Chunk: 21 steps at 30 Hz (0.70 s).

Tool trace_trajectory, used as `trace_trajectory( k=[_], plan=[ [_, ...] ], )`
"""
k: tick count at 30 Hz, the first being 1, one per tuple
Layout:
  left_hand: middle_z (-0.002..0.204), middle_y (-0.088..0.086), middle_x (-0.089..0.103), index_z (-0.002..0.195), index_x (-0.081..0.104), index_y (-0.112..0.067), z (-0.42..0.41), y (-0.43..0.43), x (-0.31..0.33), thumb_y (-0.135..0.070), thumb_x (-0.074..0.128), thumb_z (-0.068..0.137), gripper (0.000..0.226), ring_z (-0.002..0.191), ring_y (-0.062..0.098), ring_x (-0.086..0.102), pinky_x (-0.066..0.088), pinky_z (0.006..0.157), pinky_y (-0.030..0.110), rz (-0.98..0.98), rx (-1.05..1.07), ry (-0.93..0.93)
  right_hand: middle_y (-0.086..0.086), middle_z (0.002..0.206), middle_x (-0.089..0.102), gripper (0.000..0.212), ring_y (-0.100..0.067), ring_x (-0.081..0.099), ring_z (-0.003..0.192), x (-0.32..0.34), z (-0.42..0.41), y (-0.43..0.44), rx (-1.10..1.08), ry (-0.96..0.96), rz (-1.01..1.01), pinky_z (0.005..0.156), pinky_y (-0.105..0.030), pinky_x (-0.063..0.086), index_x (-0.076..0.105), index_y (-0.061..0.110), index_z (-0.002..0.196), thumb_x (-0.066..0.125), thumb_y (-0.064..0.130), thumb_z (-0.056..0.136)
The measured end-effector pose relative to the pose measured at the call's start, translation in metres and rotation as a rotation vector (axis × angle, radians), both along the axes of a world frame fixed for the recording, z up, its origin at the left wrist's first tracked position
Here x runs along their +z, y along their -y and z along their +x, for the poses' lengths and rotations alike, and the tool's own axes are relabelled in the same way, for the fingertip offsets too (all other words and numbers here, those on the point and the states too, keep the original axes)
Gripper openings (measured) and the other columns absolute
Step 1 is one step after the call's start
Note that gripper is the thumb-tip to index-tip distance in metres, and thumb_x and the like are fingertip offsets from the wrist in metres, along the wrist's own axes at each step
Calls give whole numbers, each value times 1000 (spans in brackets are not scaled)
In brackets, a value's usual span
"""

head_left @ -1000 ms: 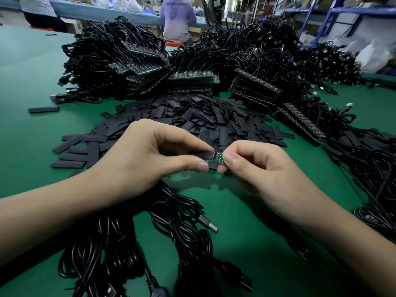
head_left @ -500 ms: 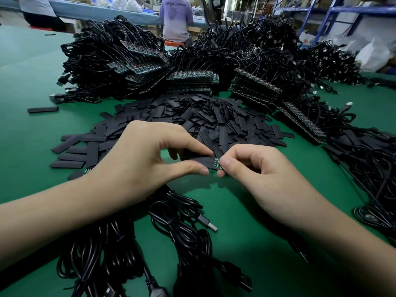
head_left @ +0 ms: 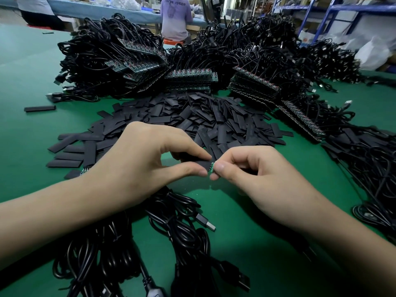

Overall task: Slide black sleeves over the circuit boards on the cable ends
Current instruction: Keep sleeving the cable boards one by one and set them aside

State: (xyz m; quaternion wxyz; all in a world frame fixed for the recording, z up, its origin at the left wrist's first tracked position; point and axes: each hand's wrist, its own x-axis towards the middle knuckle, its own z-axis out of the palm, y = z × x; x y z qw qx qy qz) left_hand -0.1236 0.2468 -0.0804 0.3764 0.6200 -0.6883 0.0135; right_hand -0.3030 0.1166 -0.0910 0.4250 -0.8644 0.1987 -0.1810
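While the left hand (head_left: pixel 137 168) pinches a black sleeve (head_left: pixel 196 163) between thumb and forefinger, the right hand (head_left: pixel 257 174) pinches the green circuit board (head_left: pixel 211 168) at the sleeve's mouth, only a sliver exposed. Both held above the green tabletop (head_left: pixel 25 82) near its front edge, centre. Loose sleeve pile (head_left: pixel 192 118) just behind; cable bundles (head_left: pixel 132 54) toward the far edge.

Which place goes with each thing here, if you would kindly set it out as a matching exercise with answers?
Things: 1 black sleeve; 2 circuit board; 3 sleeve pile; 4 USB plug.
Places: A on the table, nearer than the hands; B pinched by the left hand; C pinched by the right hand, green edge showing; D spread beyond both hands.
Pairs: 1-B, 2-C, 3-D, 4-A.
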Motion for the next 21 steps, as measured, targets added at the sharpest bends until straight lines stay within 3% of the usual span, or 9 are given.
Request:
trace_trajectory(
  k=[3,5,7,11,14,18,21],
  plan=[
    [89,-12,75,99,81,-24,0,-1,2,-37,79,83,21,83,4,70,54,77,22,-15,-33,27,8,57,37,31,-22,25,59,-1,0,3,45,25,153,59,-42,23,76,25,88,57,49,90],
    [90,-11,75,99,80,-23,-1,-1,1,-35,81,84,20,84,5,71,54,77,24,-27,-46,45,5,59,36,31,-22,25,59,-2,0,3,70,21,133,58,-44,23,75,26,88,57,52,89],
    [90,-10,75,99,80,-22,-1,-1,1,-35,79,83,20,84,5,71,55,76,25,-37,-56,46,7,57,40,26,-18,31,54,-3,1,1,76,15,122,54,-39,26,72,29,89,59,52,88],
    [89,-11,75,99,80,-23,0,0,-1,-35,81,83,21,82,4,70,54,76,22,-53,-31,27,4,59,62,11,-14,57,53,-1,1,-2,67,57,228,56,-32,48,61,35,91,65,44,88],
    [89,-14,75,99,80,-25,2,0,-2,-39,82,80,23,81,5,71,55,78,23,-70,24,-37,4,71,74,14,-22,68,67,7,-1,-1,-2,51,26,74,-49,57,61,34,94,64,46,87],
    [88,-17,75,97,80,-29,3,2,-4,-42,79,75,26,84,2,71,52,82,17,-65,67,-119,9,73,74,12,-14,68,71,12,-3,0,-42,115,-152,75,-44,54,63,29,85,71,28,93],
    [88,-17,76,97,80,-29,3,2,-4,-40,81,74,26,85,5,72,53,82,17,-58,74,-161,11,72,73,17,-20,68,68,10,-3,-2,-48,157,-222,69,-44,51,63,29,82,72,21,93]
  ],
)
